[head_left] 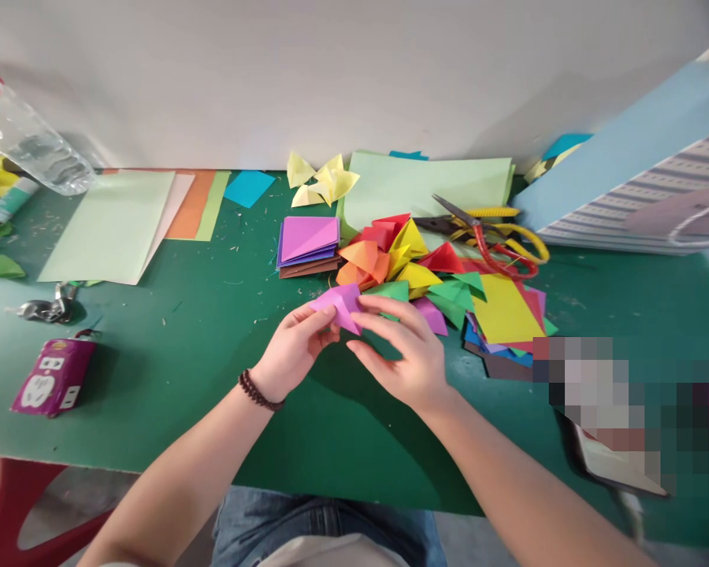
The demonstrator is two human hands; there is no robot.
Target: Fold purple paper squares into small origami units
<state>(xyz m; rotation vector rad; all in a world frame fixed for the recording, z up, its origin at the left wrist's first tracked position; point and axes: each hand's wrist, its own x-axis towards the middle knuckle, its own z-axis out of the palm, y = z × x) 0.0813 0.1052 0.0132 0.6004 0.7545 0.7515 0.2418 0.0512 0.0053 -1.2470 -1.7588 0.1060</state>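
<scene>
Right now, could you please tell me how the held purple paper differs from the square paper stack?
The purple paper is folded into a raised shape, while the square stack is made of flat pieces. The purple paper is in the left hand; the square stack rests on the green table. The purple paper shows one colour; the square stack also shows brown. Both include purple.

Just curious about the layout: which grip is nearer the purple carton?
Left. The left grip, holding folded pink-purple paper, is to the right of the purple carton; the right grip is farther right.
</scene>
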